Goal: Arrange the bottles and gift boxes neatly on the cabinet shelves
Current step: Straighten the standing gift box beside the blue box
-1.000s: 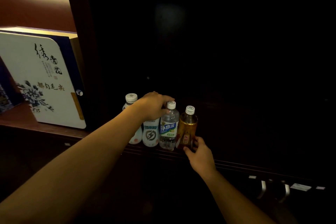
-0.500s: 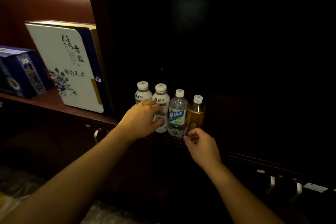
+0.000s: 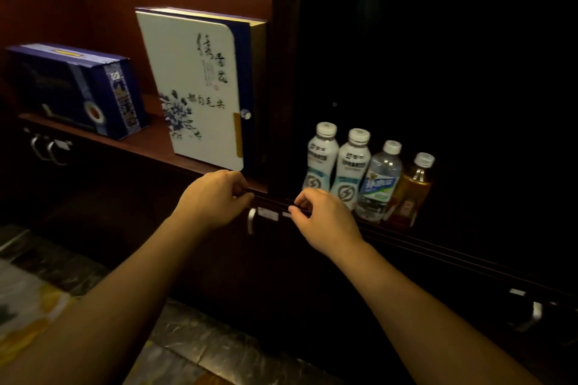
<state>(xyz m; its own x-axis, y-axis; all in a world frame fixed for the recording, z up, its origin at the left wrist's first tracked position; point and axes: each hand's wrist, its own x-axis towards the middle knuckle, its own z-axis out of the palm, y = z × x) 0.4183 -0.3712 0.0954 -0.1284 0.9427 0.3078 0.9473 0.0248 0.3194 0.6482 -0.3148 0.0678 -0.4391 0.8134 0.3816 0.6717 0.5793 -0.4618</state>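
Several bottles stand in a row at the front of a dark cabinet shelf: two white sports drink bottles (image 3: 322, 159) (image 3: 352, 166), a clear water bottle (image 3: 380, 180) and an amber tea bottle (image 3: 411, 189). In the lit bay to the left, a tall white gift box (image 3: 194, 87) with blue flowers stands upright beside a dark blue gift box (image 3: 75, 87). My left hand (image 3: 211, 197) hovers just below the white box's lower corner, fingers curled, holding nothing. My right hand (image 3: 325, 219) is at the shelf's front edge, in front of the white bottles, fingers curled and empty.
A dark upright post (image 3: 286, 72) divides the two shelf bays. Below the shelf edge (image 3: 438, 255) are cabinet doors with metal handles (image 3: 251, 220) (image 3: 47, 148) (image 3: 536, 311). A marble floor (image 3: 194, 347) lies below. The right bay behind the bottles is very dark.
Both hands have come off the bottles and drawn back to the shelf's front edge, shifting left. My view has swung left, bringing the blue gift box fully into sight.
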